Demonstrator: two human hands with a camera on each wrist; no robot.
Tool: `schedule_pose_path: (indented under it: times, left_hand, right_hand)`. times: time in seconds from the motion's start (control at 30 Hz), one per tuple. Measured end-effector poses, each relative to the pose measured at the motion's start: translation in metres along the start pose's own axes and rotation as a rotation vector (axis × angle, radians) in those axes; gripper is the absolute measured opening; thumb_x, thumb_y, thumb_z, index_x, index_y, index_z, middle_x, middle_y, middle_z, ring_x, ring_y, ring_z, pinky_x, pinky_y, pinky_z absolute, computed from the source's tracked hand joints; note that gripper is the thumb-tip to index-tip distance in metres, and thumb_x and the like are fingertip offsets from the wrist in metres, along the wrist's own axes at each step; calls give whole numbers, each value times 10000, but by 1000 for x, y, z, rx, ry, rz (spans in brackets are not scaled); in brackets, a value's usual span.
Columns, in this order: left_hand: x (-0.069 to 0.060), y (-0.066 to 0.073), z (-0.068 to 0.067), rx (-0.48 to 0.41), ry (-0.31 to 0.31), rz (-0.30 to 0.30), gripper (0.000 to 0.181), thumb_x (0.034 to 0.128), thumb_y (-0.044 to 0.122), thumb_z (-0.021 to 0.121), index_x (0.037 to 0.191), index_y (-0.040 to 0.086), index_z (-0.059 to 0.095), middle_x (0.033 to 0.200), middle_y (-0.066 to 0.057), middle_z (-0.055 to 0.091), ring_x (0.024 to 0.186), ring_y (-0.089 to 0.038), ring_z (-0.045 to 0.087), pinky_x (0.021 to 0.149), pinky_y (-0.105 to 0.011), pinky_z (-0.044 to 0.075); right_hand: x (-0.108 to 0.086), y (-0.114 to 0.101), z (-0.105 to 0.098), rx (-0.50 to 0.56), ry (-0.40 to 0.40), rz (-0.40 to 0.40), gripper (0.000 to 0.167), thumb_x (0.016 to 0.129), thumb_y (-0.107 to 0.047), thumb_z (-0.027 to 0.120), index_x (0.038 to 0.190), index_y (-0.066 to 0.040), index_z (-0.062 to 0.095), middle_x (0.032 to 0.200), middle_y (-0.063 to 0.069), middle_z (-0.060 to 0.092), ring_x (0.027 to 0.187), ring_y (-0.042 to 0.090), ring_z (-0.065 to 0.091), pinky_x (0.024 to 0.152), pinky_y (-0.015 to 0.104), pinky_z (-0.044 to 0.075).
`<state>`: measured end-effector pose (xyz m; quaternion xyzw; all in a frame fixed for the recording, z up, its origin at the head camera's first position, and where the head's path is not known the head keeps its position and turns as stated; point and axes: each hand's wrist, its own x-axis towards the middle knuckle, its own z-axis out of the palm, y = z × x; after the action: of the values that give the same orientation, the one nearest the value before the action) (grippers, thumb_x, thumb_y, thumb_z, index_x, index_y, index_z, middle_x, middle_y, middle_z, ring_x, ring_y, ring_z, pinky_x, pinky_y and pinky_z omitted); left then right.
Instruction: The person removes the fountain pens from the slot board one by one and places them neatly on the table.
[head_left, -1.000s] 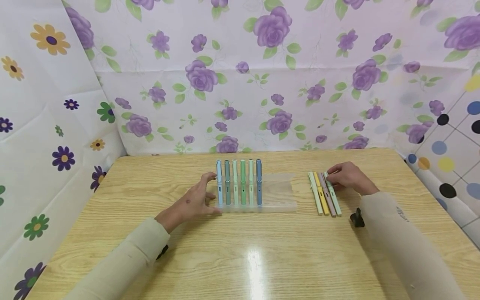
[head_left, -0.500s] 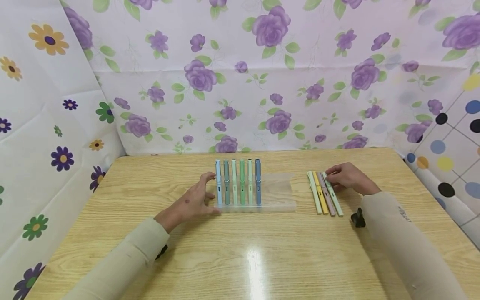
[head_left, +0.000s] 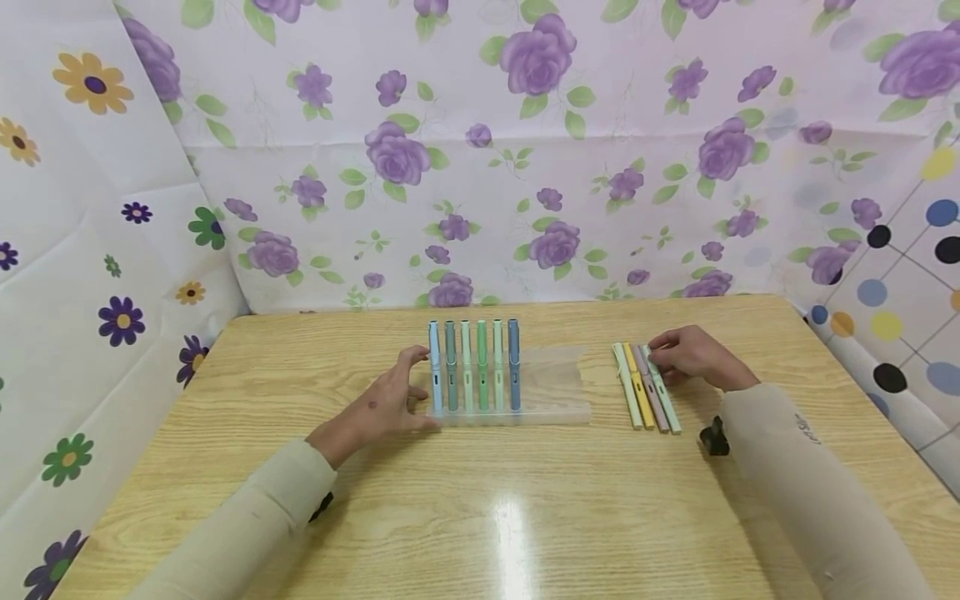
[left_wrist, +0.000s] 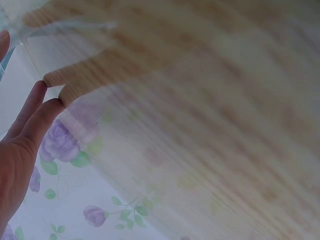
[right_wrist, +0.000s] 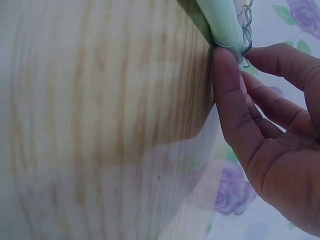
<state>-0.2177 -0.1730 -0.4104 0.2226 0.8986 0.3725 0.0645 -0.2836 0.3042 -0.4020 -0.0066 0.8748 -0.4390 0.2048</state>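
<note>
Here, a clear rack (head_left: pixel 555 413) holds six pens (head_left: pixel 482 367), its end touched by the wide-spread left hand (head_left: pixel 381 407); the right hand (head_left: pixel 693 357) pinches a mint pen (head_left: pixel 665 400).

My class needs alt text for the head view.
A right hand pinches the rightmost of four loose pens on a wooden table; the left hand rests at the left end of a clear tray holding six pens in a row.

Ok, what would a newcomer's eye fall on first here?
Probably the six blue and green pens lined up on a clear stand beside the left hand. Next, four more pens on the table by the right hand, the yellow one brightest. Purple roses fill the backdrop.
</note>
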Motion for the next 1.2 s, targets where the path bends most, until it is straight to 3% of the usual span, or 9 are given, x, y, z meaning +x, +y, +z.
schedule_pose_path:
  times: [0.5,0.83,1.2]
  left_hand:
    - [0,-1,0,-7,0,12,1076,736,104,900,1509,112,151,1584,-210,266,1089,-346,667,942,-487,522]
    - [-1,-2,1,-19,-5,3,1081,736,108,900,1512,134,147,1586,-204,261,1095,-344,665,940,-482,525]
    - [0,-2,0,-11,-1,17,1078,738,122,901,1512,121,151,1586,-200,264,1094,-342,666,942,-483,523]
  right_hand:
    - [-3,-5,-1,-102,61,-24,467,1026,-166,547,1353,159,473,1149,277,631,869,208,685,731,364,597]
    - [-9,-32,0,-209,150,-113,446,1043,-225,491,1334,111,530,1209,298,607,961,330,683,832,449,573]
    - [-15,-70,15,-112,111,-188,417,1051,-203,522,1323,113,536,1258,300,584,1097,400,635,932,498,528]
